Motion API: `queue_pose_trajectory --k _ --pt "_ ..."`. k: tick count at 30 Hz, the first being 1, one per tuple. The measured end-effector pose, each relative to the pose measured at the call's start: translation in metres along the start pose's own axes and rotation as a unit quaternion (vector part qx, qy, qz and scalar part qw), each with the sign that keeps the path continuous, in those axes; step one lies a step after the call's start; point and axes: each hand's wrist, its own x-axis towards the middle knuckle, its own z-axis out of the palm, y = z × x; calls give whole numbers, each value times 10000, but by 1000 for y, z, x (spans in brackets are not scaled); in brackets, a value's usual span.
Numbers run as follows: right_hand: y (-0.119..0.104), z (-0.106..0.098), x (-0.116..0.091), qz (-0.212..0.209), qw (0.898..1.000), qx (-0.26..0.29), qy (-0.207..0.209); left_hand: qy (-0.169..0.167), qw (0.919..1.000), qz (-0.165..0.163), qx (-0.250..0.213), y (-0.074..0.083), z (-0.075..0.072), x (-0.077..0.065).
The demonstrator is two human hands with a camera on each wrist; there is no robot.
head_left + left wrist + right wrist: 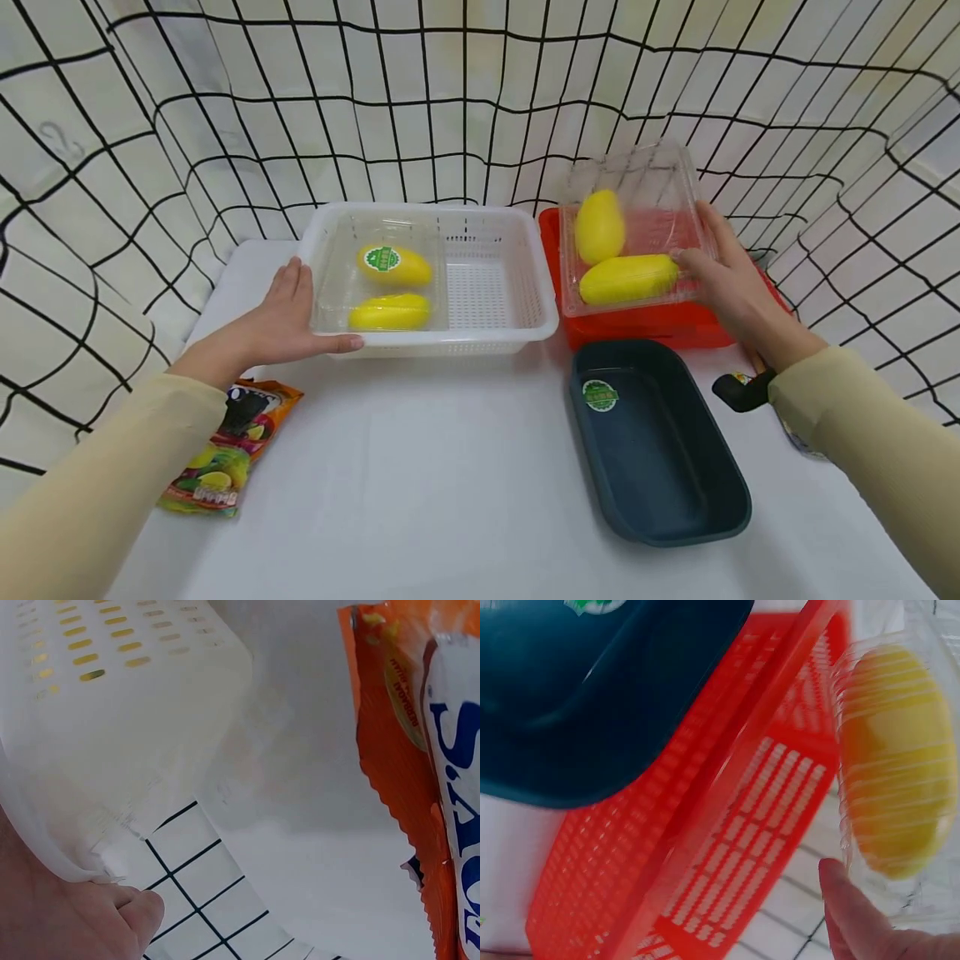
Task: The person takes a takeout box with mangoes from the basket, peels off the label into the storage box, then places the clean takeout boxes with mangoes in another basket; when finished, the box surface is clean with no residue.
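My right hand (723, 258) grips the right side of a clear plastic box (652, 179), tilted over the red basket (660, 327). Inside that box are a smooth yellow mango-like piece (600, 227) and a long, ridged yellow piece (628, 279). In the right wrist view, the thumb (847, 900) is by the box's edge. My left hand (281, 321) rests against the left end of the white basket (480, 340), fingers straight, thumb along its front rim. Another clear box (337, 275) with two similar yellow pieces (393, 265) sits in the basket's left half.
A dark blue tray (660, 450) with a green sticker stands before the red basket. Under my left forearm lies an orange snack bag (232, 450). A black-handled thing (742, 392) is partly hidden by my right sleeve. Black wire mesh (465, 100) encloses the back and sides.
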Motion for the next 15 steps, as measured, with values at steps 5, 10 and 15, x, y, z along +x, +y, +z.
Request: queue_pose_trajectory --k 5,10,15 --pt "17 -3 23 253 9989 366 -145 -13 10000 -4 5 0 0 -1" --pt "36 -9 35 421 9961 595 -492 -35 10000 -44 1 1 0 -2" --pt "49 -18 45 473 9892 1100 -846 -23 10000 -49 10 1 0 -2"
